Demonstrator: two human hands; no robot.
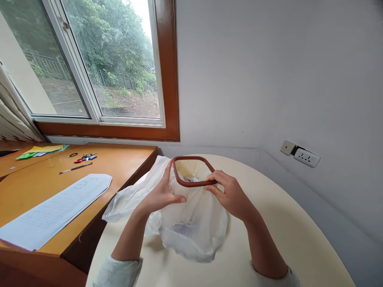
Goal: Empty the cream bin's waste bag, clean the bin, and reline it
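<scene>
Right hand [229, 192] pinching brown rim [191, 184] at its near right corner; left hand [160, 195] spread wide, thumb against white plastic bag [191, 231], fingers by rim's left side; bag hangs below rim (loose plastic trails left), over cream table [275, 223], can't tell if touching

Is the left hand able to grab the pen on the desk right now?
Probably not from there: the left hand is spread against the white bag, and the pen lies farther off on the desk, past the bag's loose plastic.
</scene>
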